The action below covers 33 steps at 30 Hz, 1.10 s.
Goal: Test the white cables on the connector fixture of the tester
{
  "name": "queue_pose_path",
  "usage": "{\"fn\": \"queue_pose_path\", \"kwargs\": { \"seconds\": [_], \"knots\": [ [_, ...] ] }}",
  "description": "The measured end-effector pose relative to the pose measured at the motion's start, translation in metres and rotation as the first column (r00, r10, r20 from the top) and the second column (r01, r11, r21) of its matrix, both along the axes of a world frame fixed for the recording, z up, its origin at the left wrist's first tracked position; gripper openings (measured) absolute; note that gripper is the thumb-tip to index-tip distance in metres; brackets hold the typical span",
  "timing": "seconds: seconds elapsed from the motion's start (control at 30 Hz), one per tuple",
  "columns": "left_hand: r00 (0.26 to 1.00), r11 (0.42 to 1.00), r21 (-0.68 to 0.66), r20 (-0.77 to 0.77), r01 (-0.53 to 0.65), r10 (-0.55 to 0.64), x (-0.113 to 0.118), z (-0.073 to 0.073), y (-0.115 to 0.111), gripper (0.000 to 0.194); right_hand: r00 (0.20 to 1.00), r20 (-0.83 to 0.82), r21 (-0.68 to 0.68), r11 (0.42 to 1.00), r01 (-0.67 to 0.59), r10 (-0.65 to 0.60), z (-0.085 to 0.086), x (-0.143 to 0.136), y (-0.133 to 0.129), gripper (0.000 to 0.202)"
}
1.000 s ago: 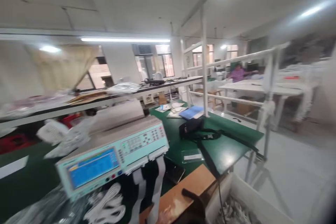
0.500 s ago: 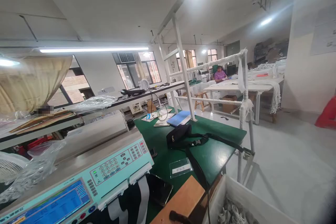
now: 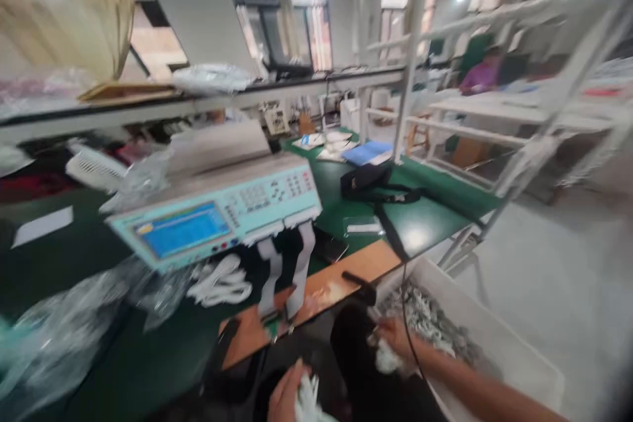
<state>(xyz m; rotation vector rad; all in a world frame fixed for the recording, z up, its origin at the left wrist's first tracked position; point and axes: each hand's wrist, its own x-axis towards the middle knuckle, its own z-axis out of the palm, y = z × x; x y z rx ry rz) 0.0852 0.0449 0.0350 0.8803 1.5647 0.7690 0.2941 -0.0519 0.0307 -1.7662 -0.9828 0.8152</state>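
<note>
At the bottom edge, my left hand [image 3: 285,394] is closed around a bundled white cable [image 3: 309,402], its strands showing beside the fingers. My right hand [image 3: 395,335] holds a blurred white bundle [image 3: 386,357] over my dark-clothed leg, just left of a white bin [image 3: 514,343]. Grey and white bundles [image 3: 430,320] fill that bin. Ahead of my hands lies an orange-brown board [image 3: 366,265] with a black handle [image 3: 360,287] on it. Ribbon-like flat strips [image 3: 301,264] run from a turquoise tester [image 3: 270,208] with a lit screen down to the board.
On the green table [image 3: 326,178] are a coiled white cable [image 3: 220,280], clear plastic bags [image 3: 74,323], a dark phone [image 3: 332,247], a black waist bag [image 3: 366,181] and a blue folder [image 3: 368,151]. A white frame [image 3: 410,79] rises behind. A person [image 3: 481,76] sits far off.
The view has tipped downward and is blurred by motion. Both my hands, holding white bundles, now show at the bottom; neither was visible before. More of the board and bin appears.
</note>
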Motion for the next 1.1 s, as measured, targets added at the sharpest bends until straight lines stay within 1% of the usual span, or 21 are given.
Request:
{"fn": "queue_pose_path", "kwargs": {
  "seconds": [0.07, 0.13, 0.17, 0.23, 0.27, 0.3, 0.33, 0.4, 0.43, 0.5, 0.53, 0.6, 0.67, 0.77, 0.83, 0.93, 1.0, 1.03, 1.1],
  "knots": [
    [0.999, 0.998, -0.057, 0.024, -0.028, 0.029, -0.019, -0.014, -0.011, 0.026, 0.998, 0.031, -0.145, 0.988, -0.058, 0.063, -0.02, 0.02, -0.009, 0.008],
    [0.996, 0.998, -0.058, 0.092, -0.014, 0.019, -0.027, -0.027, -0.014, 0.03, 0.989, 0.053, -0.217, 0.968, -0.125, 0.14, -0.036, 0.022, -0.009, 0.005],
    [0.989, 1.0, -0.01, 0.149, 0.026, -0.024, -0.028, -0.033, -0.014, 0.032, 0.972, 0.063, -0.228, 0.952, -0.205, 0.225, -0.042, 0.015, -0.006, 0.004],
    [0.978, 0.991, 0.098, 0.178, 0.094, -0.11, -0.024, -0.042, -0.011, 0.033, 0.913, 0.044, -0.19, 0.9, -0.392, 0.406, -0.044, -0.013, 0.003, 0.016],
    [0.977, 0.981, 0.152, 0.157, 0.124, -0.147, -0.021, -0.043, -0.01, 0.033, 0.874, 0.021, -0.143, 0.867, -0.477, 0.485, -0.042, -0.032, 0.008, 0.02],
    [0.978, 0.97, 0.194, 0.118, 0.146, -0.17, -0.018, -0.043, -0.009, 0.032, 0.843, -0.015, -0.093, 0.838, -0.537, 0.538, -0.038, -0.051, 0.014, 0.022],
    [0.979, 0.959, 0.233, 0.078, 0.163, -0.186, -0.015, -0.042, -0.009, 0.031, 0.83, -0.048, -0.044, 0.829, -0.557, 0.555, -0.034, -0.069, 0.02, 0.023],
    [0.981, 0.931, 0.314, 0.01, 0.183, -0.196, -0.015, -0.035, -0.01, 0.031, 0.832, -0.122, 0.012, 0.839, -0.544, 0.541, -0.027, -0.097, 0.031, 0.026],
    [0.982, 0.917, 0.353, -0.02, 0.184, -0.19, -0.016, -0.032, -0.011, 0.03, 0.839, -0.156, 0.03, 0.852, -0.523, 0.521, -0.025, -0.107, 0.036, 0.027],
    [0.983, 0.89, 0.417, -0.082, 0.184, -0.165, -0.023, -0.026, -0.013, 0.03, 0.843, -0.212, 0.061, 0.868, -0.493, 0.494, -0.024, -0.117, 0.042, 0.029],
    [0.982, 0.88, 0.438, -0.108, 0.186, -0.154, -0.026, -0.024, -0.013, 0.029, 0.835, -0.237, 0.079, 0.866, -0.493, 0.497, -0.024, -0.12, 0.044, 0.029],
    [0.983, 0.876, 0.448, -0.12, 0.179, -0.14, -0.032, -0.022, -0.014, 0.028, 0.808, -0.301, 0.105, 0.86, -0.499, 0.506, -0.027, -0.121, 0.045, 0.029],
    [0.99, 0.899, 0.414, -0.062, 0.143, -0.129, -0.035, -0.023, -0.014, 0.028, 0.762, -0.422, 0.106, 0.861, -0.497, 0.491, -0.029, -0.121, 0.045, 0.029],
    [0.994, 0.939, 0.337, 0.059, 0.07, -0.095, -0.035, -0.024, -0.014, 0.033, 0.68, -0.607, 0.067, 0.88, -0.47, 0.41, -0.031, -0.121, 0.045, 0.028],
    [0.991, 0.955, 0.296, 0.119, 0.031, -0.069, -0.034, -0.024, -0.014, 0.035, 0.625, -0.712, 0.023, 0.899, -0.436, 0.322, -0.033, -0.12, 0.044, 0.025],
    [0.977, 0.975, 0.223, 0.204, 0.008, -0.055, -0.035, -0.023, -0.014, 0.032, 0.509, -0.844, -0.035, 0.931, -0.363, 0.167, -0.035, -0.118, 0.045, 0.018],
    [0.964, 0.986, 0.167, 0.257, 0.029, -0.071, -0.037, -0.021, -0.014, 0.029, 0.46, -0.879, -0.055, 0.933, -0.355, 0.123, -0.035, -0.115, 0.047, 0.019],
    [0.955, 0.989, 0.139, 0.279, 0.058, -0.096, -0.039, -0.021, -0.015, 0.028, 0.454, -0.883, -0.063, 0.927, -0.37, 0.121, -0.034, -0.113, 0.048, 0.021],
    [0.932, 0.986, 0.087, 0.324, 0.142, -0.163, -0.04, -0.018, -0.016, 0.025, 0.467, -0.874, -0.061, 0.922, -0.382, 0.135, -0.032, -0.11, 0.051, 0.026]
  ]
}}
